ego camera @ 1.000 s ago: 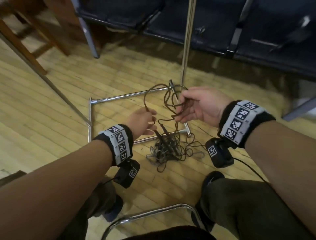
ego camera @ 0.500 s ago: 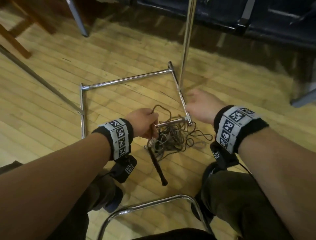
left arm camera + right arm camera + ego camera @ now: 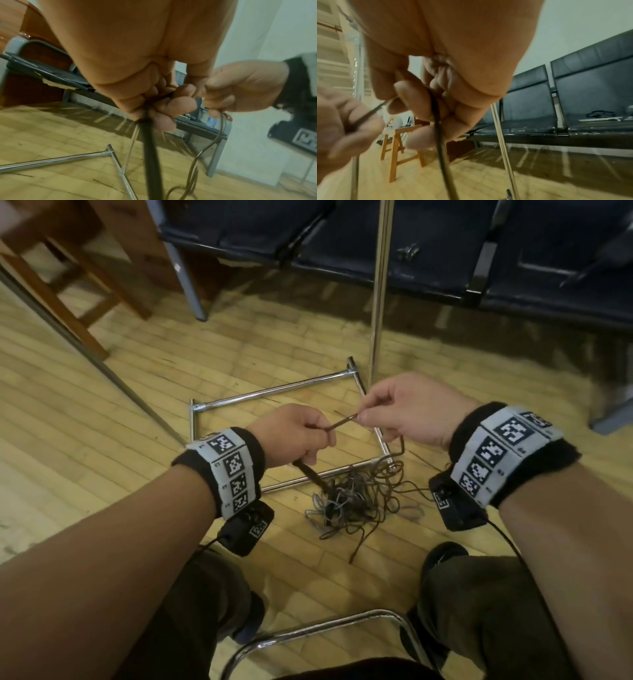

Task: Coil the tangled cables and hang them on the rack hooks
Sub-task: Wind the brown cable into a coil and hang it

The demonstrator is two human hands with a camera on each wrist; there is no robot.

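A tangled pile of dark and grey cables (image 3: 356, 501) lies on the wooden floor against the chrome base frame of the rack (image 3: 274, 392). My left hand (image 3: 291, 436) grips a dark cable (image 3: 342, 422) in its fist, and the thick black plug end (image 3: 150, 148) hangs down from it. My right hand (image 3: 407, 412) pinches the same cable between thumb and forefinger a short span away. From the right hand the cable (image 3: 440, 135) drops down to the pile. The rack's upright pole (image 3: 380, 289) rises just behind my hands; its hooks are out of view.
A row of dark blue seats (image 3: 445, 251) stands behind the rack. Wooden furniture legs (image 3: 78, 299) and a slanted metal bar (image 3: 85, 350) are at the left. My knees (image 3: 479, 611) and a chrome chair frame (image 3: 325, 628) lie below.
Both hands rose from floor level by the pile. The right hand, empty half a second ago, now pinches the cable that the left hand holds, stretched short between them.
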